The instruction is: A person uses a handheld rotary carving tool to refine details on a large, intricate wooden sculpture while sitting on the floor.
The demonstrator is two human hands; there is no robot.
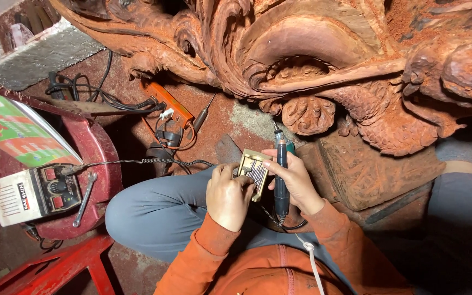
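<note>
A: In the head view, what is held?

B: A small tan case of bits (pixel 253 170) is gripped above the lap by the left hand (pixel 228 198), fingers curled on its edge. A dark rotary handpiece (pixel 281 177) is clasped upright by the right hand (pixel 296 180).

A: What is hard to make out?

B: The bits cannot be told apart. The handpiece cord is hidden below the wrist. The carved red wood (pixel 323 60) is cut off at the top, and the control box (pixel 34 192) is partly covered.
</note>
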